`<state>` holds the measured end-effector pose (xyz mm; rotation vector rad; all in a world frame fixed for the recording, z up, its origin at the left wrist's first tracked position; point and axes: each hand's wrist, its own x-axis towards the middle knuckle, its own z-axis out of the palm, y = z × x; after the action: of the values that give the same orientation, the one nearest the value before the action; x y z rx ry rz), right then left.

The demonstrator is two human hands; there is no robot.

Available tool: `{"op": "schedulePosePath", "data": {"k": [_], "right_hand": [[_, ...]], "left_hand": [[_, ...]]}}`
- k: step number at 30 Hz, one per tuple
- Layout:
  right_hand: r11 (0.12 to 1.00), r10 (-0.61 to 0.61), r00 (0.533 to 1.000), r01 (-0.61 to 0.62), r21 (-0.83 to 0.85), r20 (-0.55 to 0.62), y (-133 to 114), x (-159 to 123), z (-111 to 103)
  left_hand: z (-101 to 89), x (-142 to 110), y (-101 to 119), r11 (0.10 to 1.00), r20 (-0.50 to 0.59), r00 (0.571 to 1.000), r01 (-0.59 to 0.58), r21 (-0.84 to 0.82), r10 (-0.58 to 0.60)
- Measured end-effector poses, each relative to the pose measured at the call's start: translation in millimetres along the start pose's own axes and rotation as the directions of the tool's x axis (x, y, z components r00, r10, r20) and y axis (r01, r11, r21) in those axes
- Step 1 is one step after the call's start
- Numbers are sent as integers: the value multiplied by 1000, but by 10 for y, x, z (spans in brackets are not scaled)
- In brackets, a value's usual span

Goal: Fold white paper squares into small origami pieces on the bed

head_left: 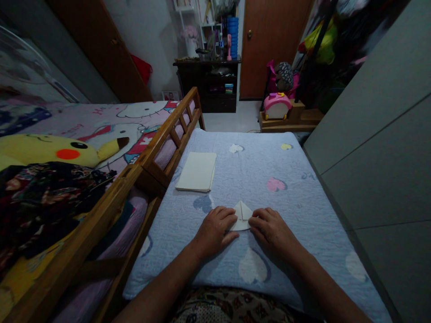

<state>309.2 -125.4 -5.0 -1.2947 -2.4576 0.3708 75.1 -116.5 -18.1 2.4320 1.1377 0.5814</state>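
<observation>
A small piece of folded white paper [241,211] lies on the blue, heart-patterned bed cover, its pointed top facing away from me and a crease running down from the tip. My left hand [218,228] grips its left side, fingers curled over the edge and thumb near the lower edge. On the opposite side, my right hand [270,226] has its fingers closed on the right corner. Fingertips hide both side corners. Farther off to the left rests a stack of white paper sheets [197,172], apart from both hands.
A wooden bed rail [168,134] runs along the left, with a yellow plush toy [67,150] and dark patterned cloth [50,197] beyond it. Pale cabinet panels [377,134] border the right. A dark cabinet [208,85] and a pink toy case [277,106] stand at the back.
</observation>
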Motion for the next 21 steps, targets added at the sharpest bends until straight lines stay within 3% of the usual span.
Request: {"op": "schedulePosePath", "data": {"k": [9, 21], "right_hand": [[1000, 19, 998, -20, -3, -62, -22, -30, 33], [967, 142, 990, -137, 212, -5, 18, -52, 18]], "left_hand": [[18, -8, 0, 995, -96, 995, 7, -101, -17], [-3, -6, -10, 992, -58, 996, 59, -114, -66]]}}
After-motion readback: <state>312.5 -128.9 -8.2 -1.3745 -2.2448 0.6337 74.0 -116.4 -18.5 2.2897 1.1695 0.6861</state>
